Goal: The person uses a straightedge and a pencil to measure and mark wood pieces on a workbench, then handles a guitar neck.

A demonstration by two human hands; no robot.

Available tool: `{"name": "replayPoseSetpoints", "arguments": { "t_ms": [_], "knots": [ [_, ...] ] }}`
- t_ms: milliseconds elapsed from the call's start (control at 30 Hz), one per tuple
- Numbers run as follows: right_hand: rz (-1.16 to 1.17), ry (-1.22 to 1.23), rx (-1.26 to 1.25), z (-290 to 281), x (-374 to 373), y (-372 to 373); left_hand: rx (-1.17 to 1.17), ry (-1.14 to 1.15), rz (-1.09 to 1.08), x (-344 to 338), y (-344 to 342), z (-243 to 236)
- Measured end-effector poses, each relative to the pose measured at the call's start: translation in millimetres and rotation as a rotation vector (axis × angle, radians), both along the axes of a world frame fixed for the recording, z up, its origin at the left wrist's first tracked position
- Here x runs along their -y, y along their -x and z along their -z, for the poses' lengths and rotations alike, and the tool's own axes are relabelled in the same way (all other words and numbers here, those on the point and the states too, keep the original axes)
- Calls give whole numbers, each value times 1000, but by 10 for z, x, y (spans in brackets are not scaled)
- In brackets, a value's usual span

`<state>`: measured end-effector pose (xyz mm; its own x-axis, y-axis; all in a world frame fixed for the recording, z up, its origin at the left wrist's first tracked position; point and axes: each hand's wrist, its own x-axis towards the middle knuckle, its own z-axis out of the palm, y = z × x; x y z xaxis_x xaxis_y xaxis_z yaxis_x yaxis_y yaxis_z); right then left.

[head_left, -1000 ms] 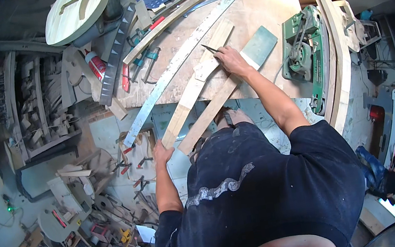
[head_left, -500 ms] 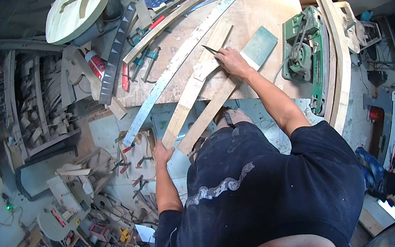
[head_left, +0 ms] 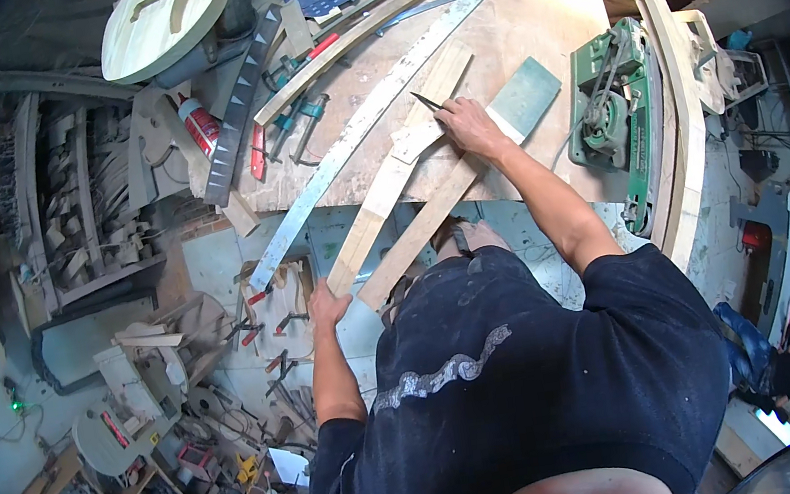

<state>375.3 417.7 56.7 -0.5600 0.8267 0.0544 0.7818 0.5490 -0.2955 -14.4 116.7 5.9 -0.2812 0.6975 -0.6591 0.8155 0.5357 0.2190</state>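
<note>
My left hand (head_left: 329, 305) is closed round the near end of a long pale wooden board (head_left: 372, 212), which sticks out past the workbench's front edge. My right hand (head_left: 474, 127) holds a thin, dark, pointed pencil-like tool (head_left: 425, 101), its tip toward the far left. A small whitish wood piece (head_left: 415, 142) lies across the board, beside my right fingers. Under my right wrist runs a second wooden strip (head_left: 423, 233). Just right of that hand lies a flat blue-green rectangular piece (head_left: 528, 99); the hand hides how it meets the strip.
Left of the board lies a long paint-speckled straightedge (head_left: 376, 113) on the workbench (head_left: 556, 12). Clamps (head_left: 310, 128), curved wood strips (head_left: 342, 47) and a red-and-white bottle (head_left: 199, 123) lie farther left. A green machine (head_left: 603, 107) stands at right beside long planks (head_left: 681, 126).
The view has shifted slightly, so the bench things sit a little lower and farther right. Both hands keep their places on the wood and the tool.
</note>
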Motion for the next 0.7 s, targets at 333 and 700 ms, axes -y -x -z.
{"name": "replayPoseSetpoints", "arguments": {
  "t_ms": [333,700],
  "knots": [
    [-11,-32,1,71,-15,-17,4,51,-23,-56,-42,-62],
    [-38,-58,21,66,-31,-3,-13,25,-3,-52,-43,-91]
  ]
}}
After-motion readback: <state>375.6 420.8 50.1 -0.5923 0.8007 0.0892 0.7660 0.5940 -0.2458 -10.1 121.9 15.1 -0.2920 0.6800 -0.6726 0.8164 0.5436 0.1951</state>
